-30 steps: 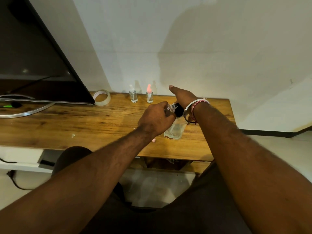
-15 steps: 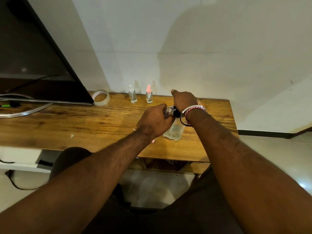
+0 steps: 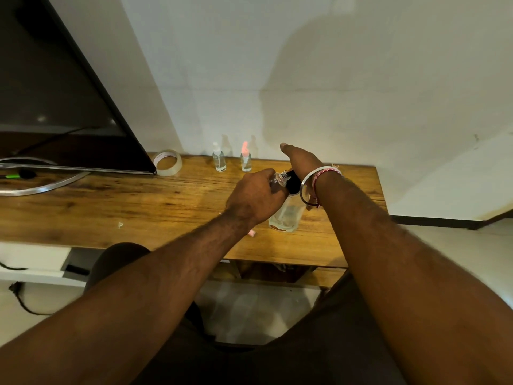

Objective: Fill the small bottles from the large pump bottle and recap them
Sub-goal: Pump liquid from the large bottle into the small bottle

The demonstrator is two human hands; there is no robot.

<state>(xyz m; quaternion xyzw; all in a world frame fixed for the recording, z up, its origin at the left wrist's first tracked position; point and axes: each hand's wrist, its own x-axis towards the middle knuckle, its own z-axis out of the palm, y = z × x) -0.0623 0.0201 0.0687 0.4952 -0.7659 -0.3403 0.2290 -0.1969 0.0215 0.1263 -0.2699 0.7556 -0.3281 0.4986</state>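
The large pump bottle (image 3: 286,218) stands on the desk (image 3: 138,207) near its front right part; it is clear, with a little clear liquid at the bottom and a black pump head (image 3: 292,184). The right hand (image 3: 301,161) lies flat on this pump head with straight fingers, so its grip is wide and holds nothing. The left hand (image 3: 254,200) has its grip closed around a small clear bottle (image 3: 279,180), tilted with its mouth at the pump head. At the back of the desk stand two more small bottles with clear liquid, one with a white cap (image 3: 219,160) and one with a pink cap (image 3: 246,159). Left of them lies a tape roll (image 3: 167,163); its label is too small to read.
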